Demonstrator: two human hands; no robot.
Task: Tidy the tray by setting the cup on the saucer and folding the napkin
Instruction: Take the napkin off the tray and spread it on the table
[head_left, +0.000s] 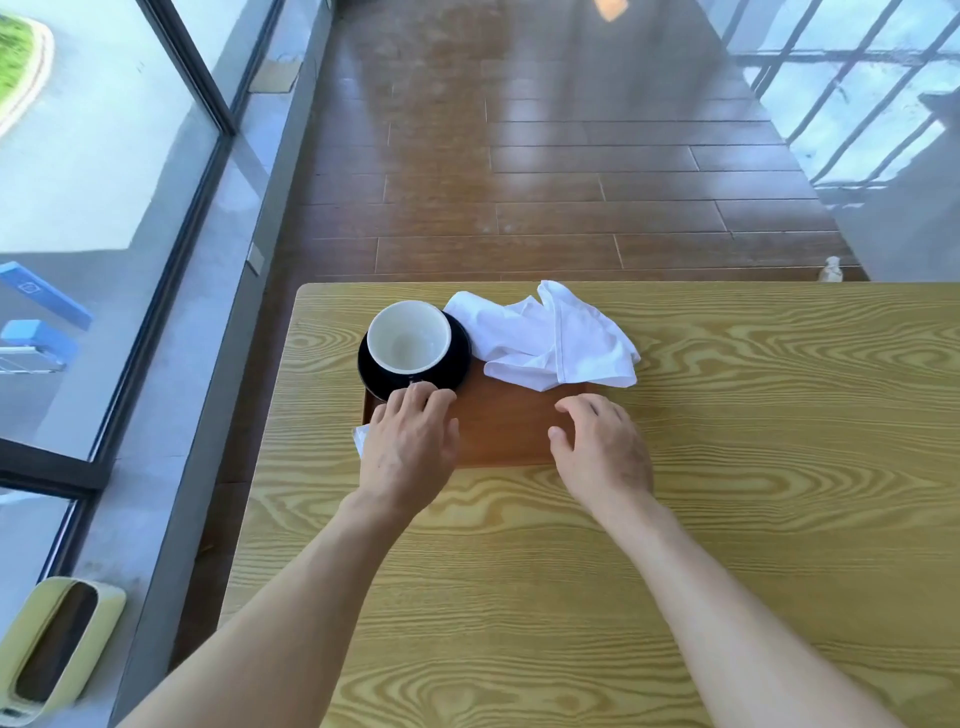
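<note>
A cup (409, 336), white inside and dark outside, stands on a dark saucer (457, 364) at the far left corner of a brown wooden tray (504, 426). A crumpled white napkin (550, 338) lies over the tray's far right part and onto the table. My left hand (410, 441) rests over the tray's left side, fingertips at the saucer's near rim, holding nothing. My right hand (600, 441) hovers over the tray's right near corner, fingers spread and empty. A bit of white paper (361, 439) peeks out left of my left hand.
The tray sits on a light wood-grain table (727, 519) whose left edge runs close to a grey sill and a glass window. Beyond the far edge is brown plank floor. A pale green bin (57, 644) stands on the floor at the lower left.
</note>
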